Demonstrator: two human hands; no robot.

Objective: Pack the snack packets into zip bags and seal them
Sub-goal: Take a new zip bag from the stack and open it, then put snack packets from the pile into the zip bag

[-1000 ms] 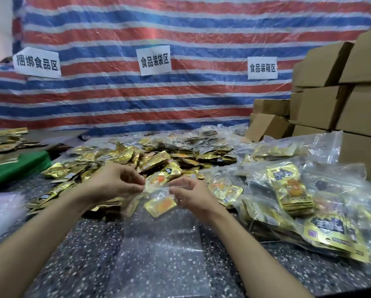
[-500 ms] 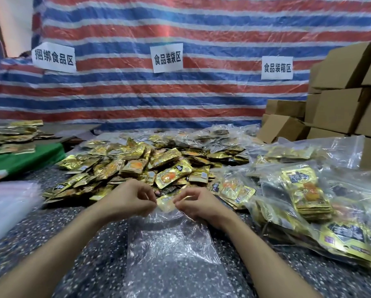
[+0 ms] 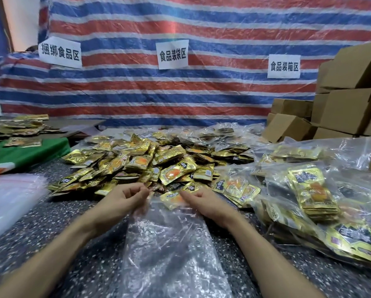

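At lower centre, the left hand [image 3: 124,200] and right hand [image 3: 203,202], fingers curled, pinched the zip bag [image 3: 169,244] mouth; a snack packet [image 3: 172,198] lay between them.

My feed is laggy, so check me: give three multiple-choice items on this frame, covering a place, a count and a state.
1. The boxes stand: A left; B right; C under the table.
2. White signs on the tarp: A two; B three; C five.
3. The near bag: A lies flat; B stands stuffed; C hangs in the air.
Key: B, they are stacked at the right edge; B, three signs hang in a row; A, it lies flat on the table, with the left hand and right hand pinching its mouth.
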